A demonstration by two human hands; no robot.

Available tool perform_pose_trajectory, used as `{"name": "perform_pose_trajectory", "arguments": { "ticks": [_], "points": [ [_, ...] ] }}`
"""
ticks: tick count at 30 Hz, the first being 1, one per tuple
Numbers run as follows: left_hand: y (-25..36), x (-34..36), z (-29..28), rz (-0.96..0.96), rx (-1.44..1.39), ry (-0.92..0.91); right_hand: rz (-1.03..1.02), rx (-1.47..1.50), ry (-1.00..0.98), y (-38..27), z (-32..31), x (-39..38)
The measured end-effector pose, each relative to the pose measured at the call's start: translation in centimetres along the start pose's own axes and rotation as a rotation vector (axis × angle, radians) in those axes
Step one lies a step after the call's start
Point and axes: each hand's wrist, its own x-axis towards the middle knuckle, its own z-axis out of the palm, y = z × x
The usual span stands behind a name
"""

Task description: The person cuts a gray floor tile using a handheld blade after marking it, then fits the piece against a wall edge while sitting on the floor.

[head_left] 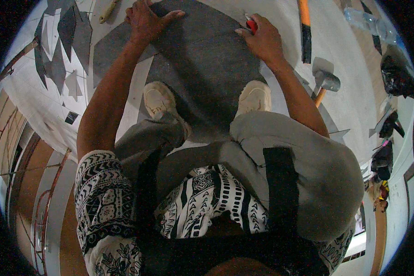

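- Dark grey sheet (202,60): flat on the floor, far of both shoes (255,96), rounded far edge.
- Left hand (147,20): fingers spread, palm pressed flat on far left part of sheet.
- Right hand (262,39): fingers curled, pinching a small red tool (251,24) at far right edge of sheet.
- Handling, judged: thin, light, flexible, felt-like, not fragile; best held down by flat palm, lifted at an edge.
- Grey offcuts (60,50): pointed scraps, far left.
- Hammer (324,83) and orange-handled tool (304,27): right of sheet.
- Clear plastic bottle (365,20): far right; no readable labels or signs.
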Motion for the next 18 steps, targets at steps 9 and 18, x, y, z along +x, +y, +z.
{"name": "perform_pose_trajectory", "arguments": {
  "ticks": [9,18],
  "points": [
    [1.2,-0.1,-1.6,-0.104,-0.11,-0.069,-0.086,0.106,-0.064,1.7,-0.4,-1.3],
    [3.5,0.0,-6.3,-0.341,-0.223,-0.264,0.019,0.02,-0.113,2.2,0.1,-0.4]
  ]
}}
